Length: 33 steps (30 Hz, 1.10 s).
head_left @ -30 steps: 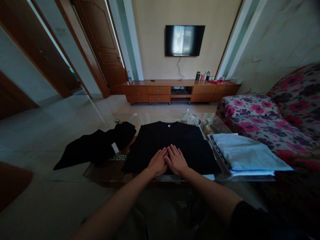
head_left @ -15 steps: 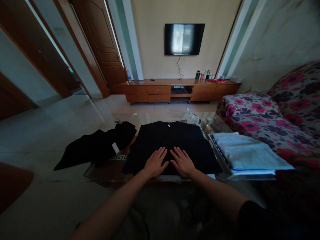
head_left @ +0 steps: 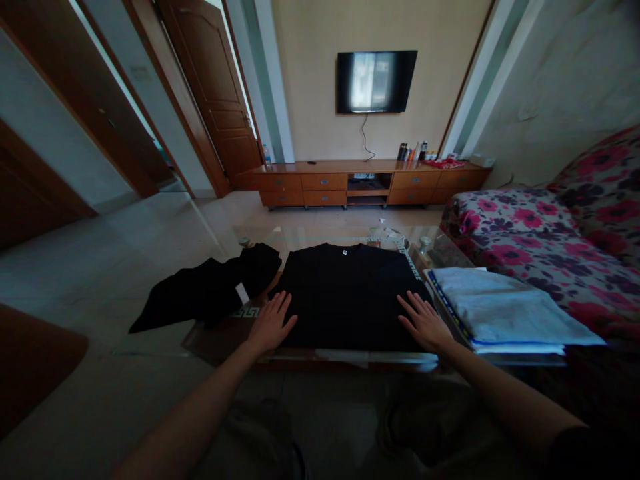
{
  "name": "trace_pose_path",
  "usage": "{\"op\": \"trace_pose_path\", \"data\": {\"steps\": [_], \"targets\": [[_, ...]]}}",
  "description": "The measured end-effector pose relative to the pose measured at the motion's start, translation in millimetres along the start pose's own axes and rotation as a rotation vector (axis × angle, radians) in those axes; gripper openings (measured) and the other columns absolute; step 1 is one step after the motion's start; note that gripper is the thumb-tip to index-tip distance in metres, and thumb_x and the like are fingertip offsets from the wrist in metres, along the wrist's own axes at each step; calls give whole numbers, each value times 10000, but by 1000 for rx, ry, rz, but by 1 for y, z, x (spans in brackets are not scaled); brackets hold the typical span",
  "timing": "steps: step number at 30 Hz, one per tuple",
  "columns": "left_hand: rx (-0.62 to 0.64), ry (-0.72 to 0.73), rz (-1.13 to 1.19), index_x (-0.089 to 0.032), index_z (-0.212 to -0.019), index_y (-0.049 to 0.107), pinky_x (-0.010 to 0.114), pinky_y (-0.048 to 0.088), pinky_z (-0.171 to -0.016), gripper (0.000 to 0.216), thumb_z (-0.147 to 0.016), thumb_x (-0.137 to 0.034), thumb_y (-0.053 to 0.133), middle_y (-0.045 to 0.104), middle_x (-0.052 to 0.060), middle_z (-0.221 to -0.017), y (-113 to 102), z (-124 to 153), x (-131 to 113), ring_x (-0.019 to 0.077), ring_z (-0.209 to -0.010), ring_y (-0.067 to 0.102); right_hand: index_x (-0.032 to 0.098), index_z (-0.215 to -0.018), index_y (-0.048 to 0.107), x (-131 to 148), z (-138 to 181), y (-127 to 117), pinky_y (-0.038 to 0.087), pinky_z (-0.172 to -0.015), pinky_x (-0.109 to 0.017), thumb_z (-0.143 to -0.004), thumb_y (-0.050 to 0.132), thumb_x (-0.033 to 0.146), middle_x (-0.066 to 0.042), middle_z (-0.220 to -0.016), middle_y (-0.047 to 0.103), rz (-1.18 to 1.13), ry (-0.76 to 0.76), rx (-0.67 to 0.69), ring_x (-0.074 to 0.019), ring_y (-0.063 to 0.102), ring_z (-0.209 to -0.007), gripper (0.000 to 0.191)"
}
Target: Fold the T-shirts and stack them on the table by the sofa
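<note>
A black T-shirt (head_left: 347,300) lies flat on the glass coffee table, its neckline and small white label at the far side. My left hand (head_left: 273,321) rests at the shirt's left edge, palm down with fingers stretched out. On the opposite edge, my right hand (head_left: 424,321) lies the same way, fingers spread. Neither hand grips anything. To the left is a crumpled black garment (head_left: 210,287) with a white tag, partly over the table's edge. A stack of folded light-coloured cloth (head_left: 505,307) sits right of the shirt.
The glass coffee table (head_left: 320,359) has a patterned border. A sofa with a floral cover (head_left: 530,233) stands at the right. Beyond the table are a low wooden cabinet (head_left: 325,180) with bottles and cans on top, and a wall-mounted television (head_left: 377,81).
My hands have moved apart from the middle of the T-shirt out to its left and right edges. The view has shifted slightly left.
</note>
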State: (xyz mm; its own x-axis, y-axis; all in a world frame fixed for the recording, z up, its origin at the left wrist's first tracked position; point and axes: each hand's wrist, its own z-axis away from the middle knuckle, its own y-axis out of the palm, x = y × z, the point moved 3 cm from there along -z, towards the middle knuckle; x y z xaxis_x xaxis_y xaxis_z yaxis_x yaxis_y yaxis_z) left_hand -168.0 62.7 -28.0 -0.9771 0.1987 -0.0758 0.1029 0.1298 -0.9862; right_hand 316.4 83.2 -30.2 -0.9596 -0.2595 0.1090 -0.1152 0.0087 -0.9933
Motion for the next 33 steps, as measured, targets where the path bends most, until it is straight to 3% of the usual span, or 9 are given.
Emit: {"op": "trace_pose_path", "data": {"steps": [6, 11, 14, 20, 23, 25, 28, 33], "targets": [[22, 35, -19, -161, -1524, 406, 452, 235, -1211, 718, -982, -621, 310, 330, 120, -1626, -6, 23, -4, 302, -1521, 229, 303, -1613, 233, -2, 17, 6, 140, -1242, -473, -995, 301, 610, -24, -1695, 88, 17, -42, -4, -265, 82, -1552, 694], [-21, -96, -25, -190, -1349, 574, 501, 372, -1095, 602, -1010, -566, 248, 582, 155, -1377, -22, -4, -12, 325, -1295, 515, 264, -1554, 382, 16, 3, -5, 209, -1202, -502, -1006, 247, 614, -102, -1629, 298, 10, 81, -87, -295, 283, -1485, 664], [-64, -60, 2, -143, -1381, 545, 483, 344, -1130, 609, -1017, -533, 250, 564, 181, -1394, -18, -32, -41, 316, -1316, 501, 201, -1559, 373, 53, -19, -8, 159, -1207, -527, -1013, 231, 609, -150, -1625, 291, 1, 109, -116, -311, 255, -1494, 697], [1, 244, 117, -190, -1559, 340, 423, 191, -1241, 613, -1017, -472, 293, 281, 74, -1653, 15, -66, -125, 239, -1529, 222, 199, -1600, 293, 156, -52, 5, 95, -1239, -462, -1020, 217, 600, -88, -1683, 129, -107, -211, -20, -268, 126, -1545, 709], [40, 235, 143, -205, -1582, 297, 431, 184, -1244, 604, -1015, -413, 293, 246, 61, -1666, 25, -76, -137, 227, -1540, 188, 173, -1610, 258, 174, -64, 8, 101, -1244, -434, -1041, 160, 530, -87, -1672, 170, -140, -244, 22, -234, 152, -1542, 679], [42, 206, 145, -258, -1584, 293, 455, 193, -1238, 616, -1010, -481, 309, 242, 41, -1668, 26, -81, -127, 237, -1543, 178, 216, -1609, 266, 165, -70, 7, 103, -1245, -439, -1034, 192, 560, -61, -1673, 168, -135, -248, 36, -232, 148, -1543, 674], [20, 130, 121, -309, -1581, 292, 482, 195, -1230, 660, -991, -603, 310, 236, 33, -1670, 23, -82, -87, 257, -1546, 167, 296, -1602, 273, 125, -77, 4, 98, -1243, -457, -1016, 246, 611, -15, -1683, 133, -96, -188, 18, -232, 107, -1550, 666], [10, -79, 43, -158, -1580, 299, 463, 199, -1227, 754, -985, -621, 281, 260, 128, -1652, 16, -70, -9, 276, -1538, 196, 258, -1614, 236, 27, -70, 6, 97, -1240, -478, -1015, 225, 608, -47, -1682, 154, -9, 86, -39, -238, 91, -1552, 694]]}}
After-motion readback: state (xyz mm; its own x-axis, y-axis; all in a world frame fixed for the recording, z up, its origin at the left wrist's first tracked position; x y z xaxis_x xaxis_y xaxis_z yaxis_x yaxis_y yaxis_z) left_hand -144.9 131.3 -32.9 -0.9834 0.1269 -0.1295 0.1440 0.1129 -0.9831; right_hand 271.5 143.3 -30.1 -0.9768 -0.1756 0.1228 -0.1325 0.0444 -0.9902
